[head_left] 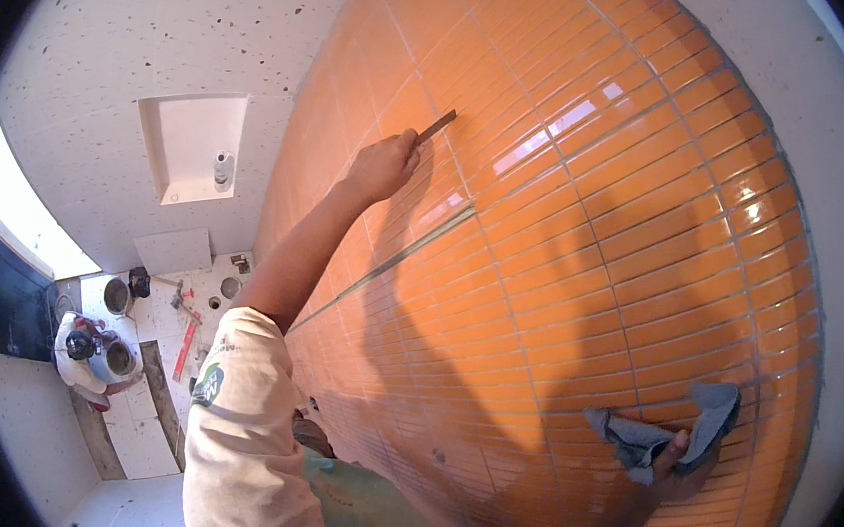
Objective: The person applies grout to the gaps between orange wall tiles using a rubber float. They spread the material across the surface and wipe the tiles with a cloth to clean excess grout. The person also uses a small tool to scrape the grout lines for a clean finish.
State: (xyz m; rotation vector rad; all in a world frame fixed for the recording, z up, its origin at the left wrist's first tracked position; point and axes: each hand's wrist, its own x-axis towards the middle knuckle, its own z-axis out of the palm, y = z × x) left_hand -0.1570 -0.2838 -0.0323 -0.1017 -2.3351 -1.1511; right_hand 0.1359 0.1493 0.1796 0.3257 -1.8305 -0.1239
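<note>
My left hand (384, 169) is closed around a thin, flat strip-like tool (436, 128), dark in colour. Its tip rests against or just in front of the orange tiled wall (556, 302), near a grout line; contact cannot be made out. Lower on the right, my right hand (676, 472) grips a crumpled grey-blue cloth (718, 416) against the tiles. The tiles are narrow, glossy strips with pale joints between them. A wider grey joint (420, 241) runs slantwise across the wall below my left hand.
A recessed niche (196, 148) in the speckled white wall holds a clear bottle (223, 170). Down at the left, another person (79, 354) crouches beside buckets (117, 296). A red-and-grey long tool (186, 346) lies on the white floor, which has open gaps and a round hole (215, 303).
</note>
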